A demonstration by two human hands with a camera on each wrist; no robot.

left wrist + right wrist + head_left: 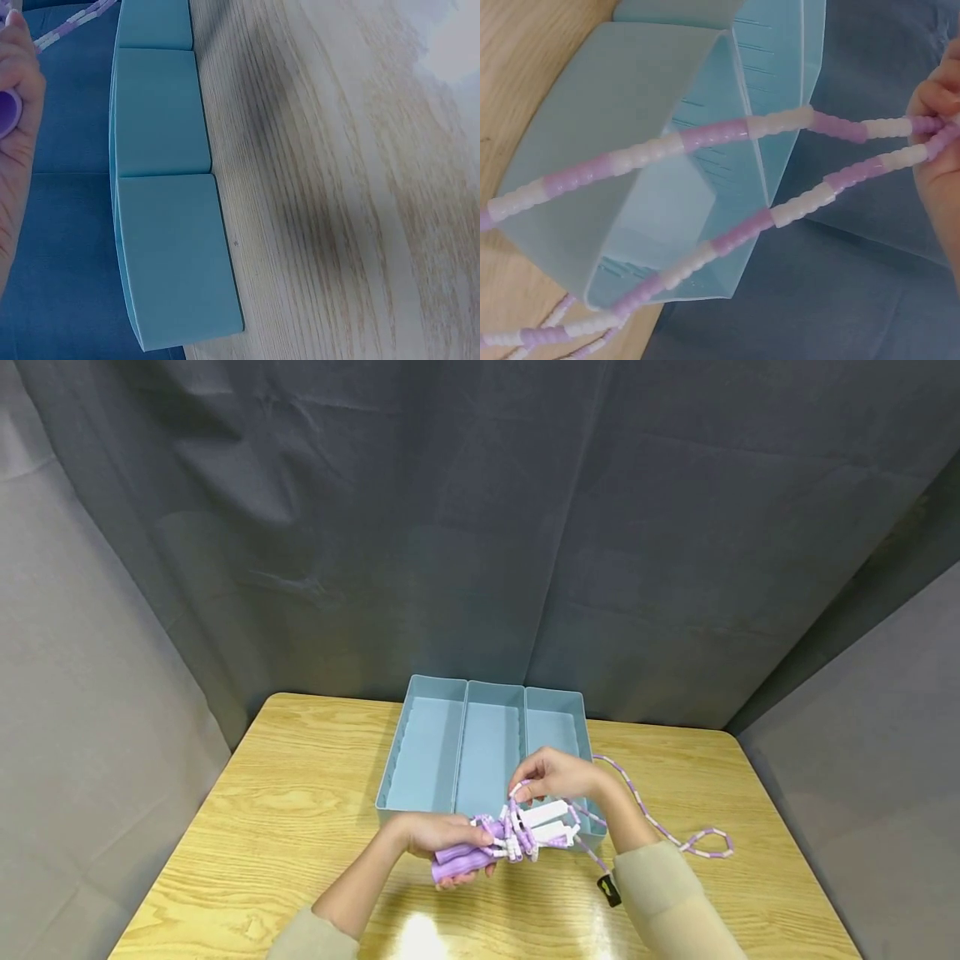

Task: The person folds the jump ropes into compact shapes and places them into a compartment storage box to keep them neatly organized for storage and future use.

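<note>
Left hand (442, 833) curls round the purple handles (459, 865) of the jump rope (546, 814), lower centre of the frame; right hand (558, 774) pinches its cord (514, 840), seemingly winding or unwinding; next, guiding it calls for steady handles.

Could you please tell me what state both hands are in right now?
Left hand: closed, gripping the purple handles.
Right hand: closed, pinching the purple-and-white segmented rope.
</note>
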